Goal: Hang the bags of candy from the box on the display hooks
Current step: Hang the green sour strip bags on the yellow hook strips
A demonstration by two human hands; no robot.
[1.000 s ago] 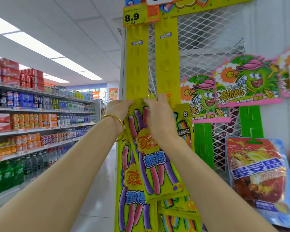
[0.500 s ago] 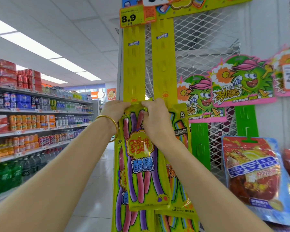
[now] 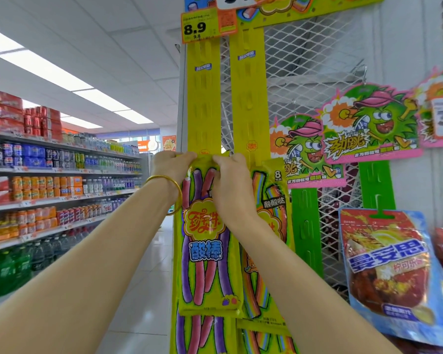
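Progress is looking partial: one purple-and-pink candy bag [image 3: 207, 246] is being held flat against the left yellow hanging strip [image 3: 203, 98], its top edge sitting partway down the strip, and both hands are working at that edge. The left hand [image 3: 173, 166] is pinching the bag's upper left corner, and the right hand [image 3: 230, 182] is gripping the top edge just beside it with fingers curled over the header, so neither hand is free. Whether the hang hole is already sitting on a hook I cannot tell, since the hands are covering the header and the hook itself. Below it another bag of the same kind [image 3: 202, 333] is hanging on the same strip, and rainbow bags [image 3: 271, 213] are hanging on the neighbouring yellow strip [image 3: 247, 98], so part of the job is looking done. The upper lengths of both strips are showing bare slots, suggesting more bags are going to follow. The box is lying out of view, so how many bags are waiting is unknown. The lowest bags are being cut off by the bottom edge, and the hooks on the strips are too small to make out clearly
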